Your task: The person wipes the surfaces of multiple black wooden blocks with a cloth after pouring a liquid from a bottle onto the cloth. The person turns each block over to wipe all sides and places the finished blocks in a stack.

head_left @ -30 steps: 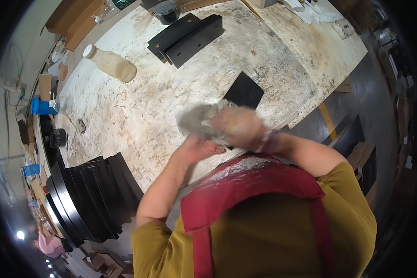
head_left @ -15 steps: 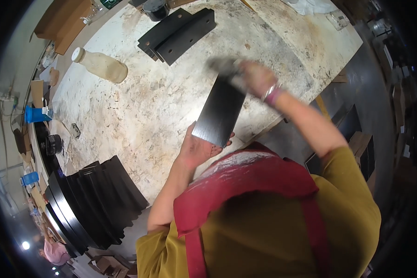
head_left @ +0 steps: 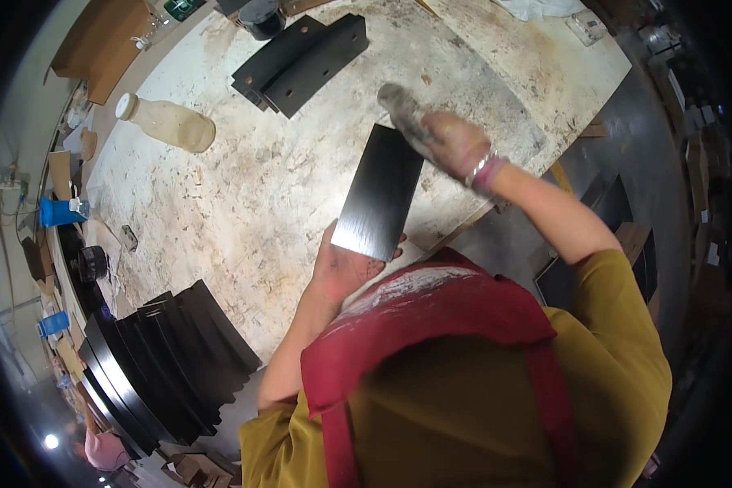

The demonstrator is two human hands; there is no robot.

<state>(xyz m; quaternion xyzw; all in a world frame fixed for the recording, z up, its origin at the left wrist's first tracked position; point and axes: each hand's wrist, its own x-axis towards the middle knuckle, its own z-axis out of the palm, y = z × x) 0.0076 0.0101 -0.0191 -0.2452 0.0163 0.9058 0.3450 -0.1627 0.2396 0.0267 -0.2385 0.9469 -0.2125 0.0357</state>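
Observation:
My left hand (head_left: 346, 264) is closed around the near end of a flat black rectangular panel (head_left: 378, 195), fingertips showing past its right edge. The panel is held tilted above the stained white table (head_left: 244, 203), its near part shining. In my right hand (head_left: 455, 145) is a crumpled grey cloth (head_left: 403, 107), hanging over the panel's far right corner. Whether the cloth touches the panel there, I cannot tell. Further off lie a few black panels with round holes (head_left: 305, 65), stacked on each other.
A tall stack of black panels (head_left: 171, 358) stands at the table's left front. A cloudy bottle with a white cap (head_left: 171, 124) lies on its side at the far left. Beyond are a dark cup (head_left: 260, 18) and a brown carton (head_left: 102, 49). Another person (head_left: 104, 449) shows far left.
My right hand has slowed and its blur is mostly gone; the cloth now shows clearly past the panel's far end. The left hand still holds the panel, nearly unmoved.

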